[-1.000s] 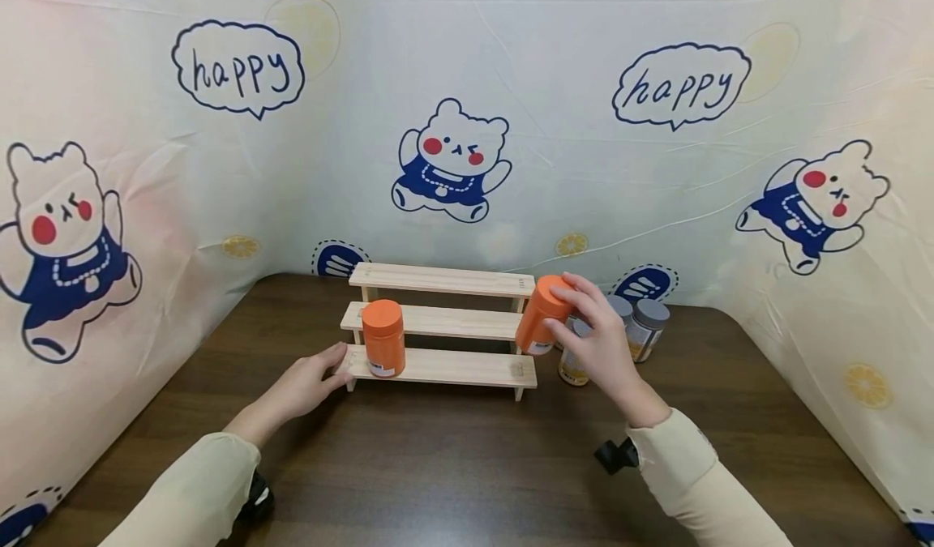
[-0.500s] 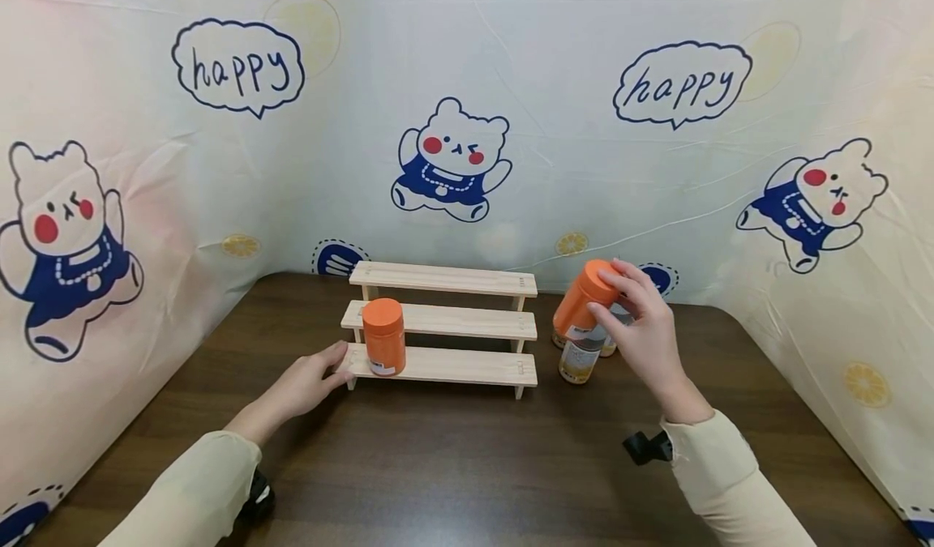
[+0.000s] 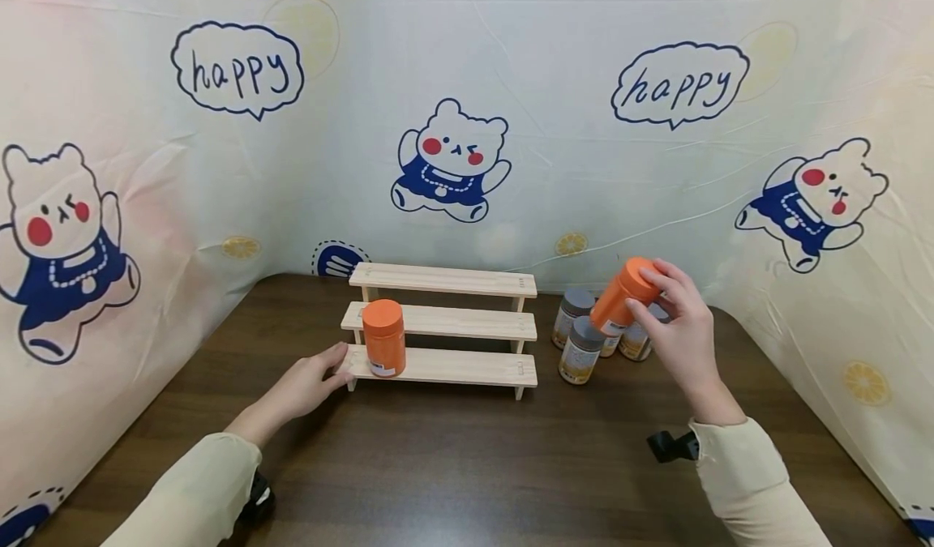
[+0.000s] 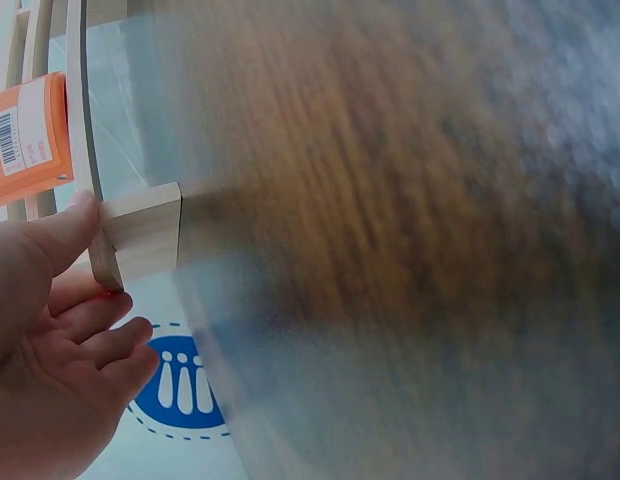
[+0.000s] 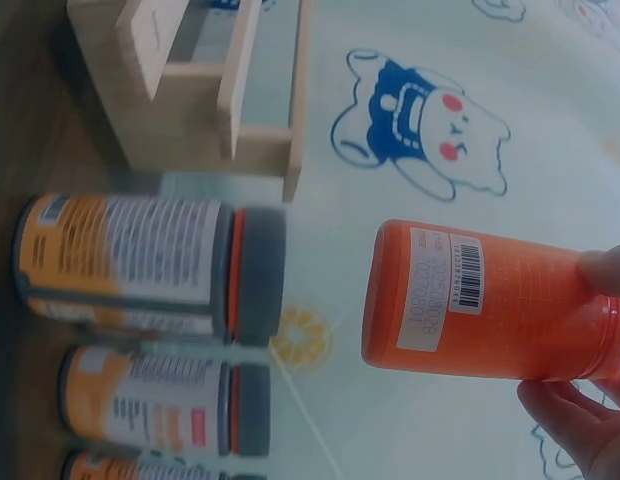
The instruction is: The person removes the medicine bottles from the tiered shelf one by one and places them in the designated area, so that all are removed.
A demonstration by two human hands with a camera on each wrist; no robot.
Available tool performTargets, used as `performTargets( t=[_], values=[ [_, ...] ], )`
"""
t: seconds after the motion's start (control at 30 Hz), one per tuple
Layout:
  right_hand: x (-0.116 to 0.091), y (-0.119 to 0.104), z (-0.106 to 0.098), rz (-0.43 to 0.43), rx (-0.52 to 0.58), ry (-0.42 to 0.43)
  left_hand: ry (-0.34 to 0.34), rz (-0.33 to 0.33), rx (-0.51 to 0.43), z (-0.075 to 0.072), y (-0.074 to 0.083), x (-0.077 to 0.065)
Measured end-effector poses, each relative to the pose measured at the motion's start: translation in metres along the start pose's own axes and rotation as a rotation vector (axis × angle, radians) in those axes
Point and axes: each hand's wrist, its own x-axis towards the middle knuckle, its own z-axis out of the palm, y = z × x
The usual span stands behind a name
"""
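A three-step wooden display rack [image 3: 467,368] stands on the table. At the left end of its lowest step, my left hand [image 3: 301,388] pinches the board, thumb on one face and fingers at the other, as the left wrist view shows. One orange screw-cap bottle [image 3: 384,349] stands upright on that step near the left end. My right hand [image 3: 680,335] holds a second orange bottle [image 3: 617,301] around its cap, tilted in the air to the right of the rack. A label with a barcode shows on the held bottle [image 5: 460,300] in the right wrist view.
Several grey-capped bottles [image 3: 580,356] with yellow and white labels stand grouped on the table, right of the rack and partly behind the held bottle. A printed cloth [image 3: 554,190] hangs behind the brown wooden table [image 3: 438,458] and along both sides.
My right hand has carried the orange bottle rightward from beside the rack to over the grey-capped bottles. The left hand and the rack have stayed in place.
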Motion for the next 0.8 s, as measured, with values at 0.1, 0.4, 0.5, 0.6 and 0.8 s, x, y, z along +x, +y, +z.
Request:
performTargets(
  t=[0.1, 0.4, 0.5, 0.6, 0.8],
  values=[
    [-0.001, 0.019, -0.004, 0.034, -0.026, 0.004, 0.000, -0.002, 0.001, 0.000, 0.000, 0.000],
    [-0.009, 0.042, -0.009, 0.075, -0.065, 0.001, -0.002, 0.000, 0.000, -0.002, 0.002, -0.002],
    [-0.014, 0.050, -0.009, 0.086, -0.066, 0.000, -0.003, -0.002, 0.000, -0.002, 0.002, -0.002],
    [-0.020, 0.059, -0.007, 0.095, -0.073, 0.000, -0.006, -0.005, 0.001, -0.002, 0.002, -0.002],
    [-0.034, 0.077, 0.001, 0.089, -0.079, -0.020, -0.003, 0.001, 0.003, -0.001, 0.002, -0.001]
  ],
)
